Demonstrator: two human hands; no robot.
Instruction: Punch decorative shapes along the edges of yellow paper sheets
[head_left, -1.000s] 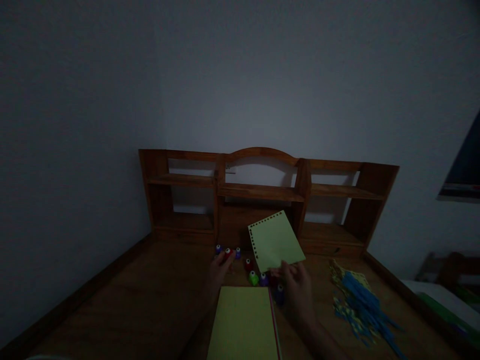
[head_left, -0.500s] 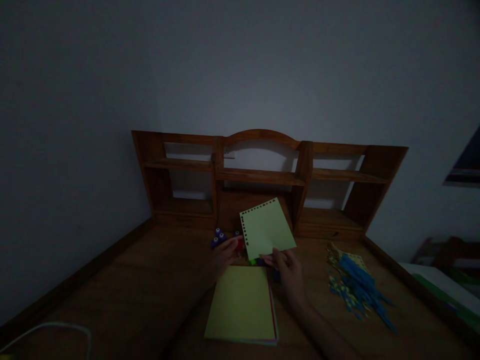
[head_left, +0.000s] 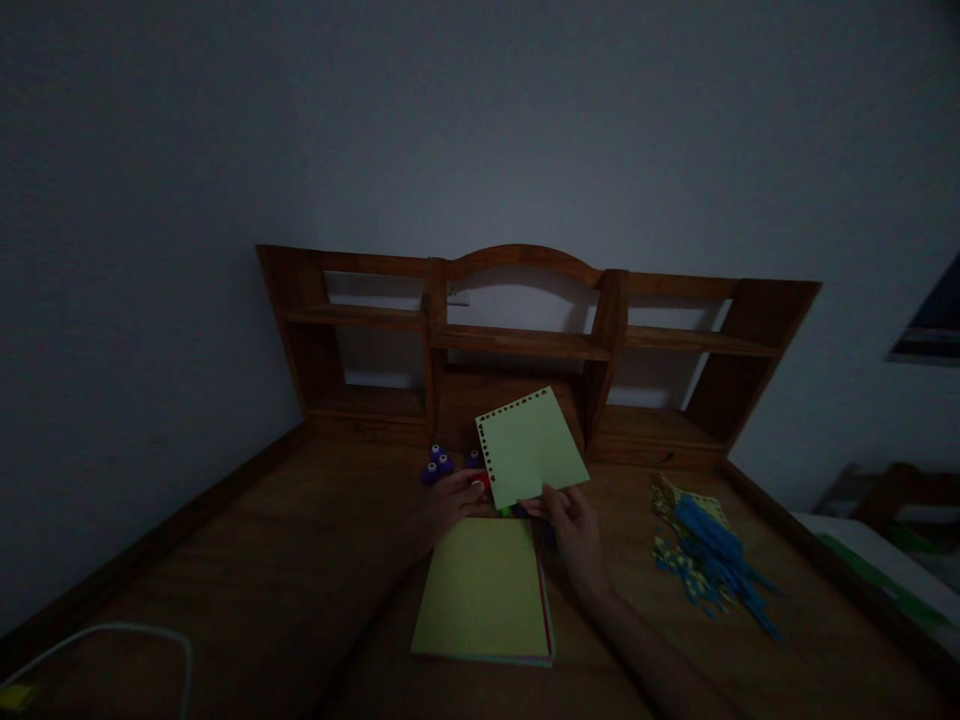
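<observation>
The sheet (head_left: 529, 450), pale green-yellow, is up off the desk (head_left: 315, 560), tilted above the far end of the paper stack (head_left: 484, 590). The right hand (head_left: 576, 525) pinches its near edge between thumb and fingers. The left hand (head_left: 450, 500) has its fingers around the red punch (head_left: 481, 481), which sits at the sheet's left edge; whether the paper is inside its slot cannot be told.

The sheet should be very light and fairly stiff for paper, as it stands out flat from one pinch, yet it would crease under a hard squeeze. Rows of small holes run along two sides, and those margins are likely the weakest part — the plain near edge is the better place to hold it. The punch looks like hard, smooth plastic, light enough for one hand, best taken around its body with the thumb on top.

Several purple punches (head_left: 445, 465) stand just beyond the left hand, and a green piece (head_left: 505, 512) shows under the sheet. To the right lies a tangle of blue strips (head_left: 709, 530) with yellow bits, soft and easily scattered.

No brand, label or writing can be read — the pale spots on the purple punches are too small to make out.
</observation>
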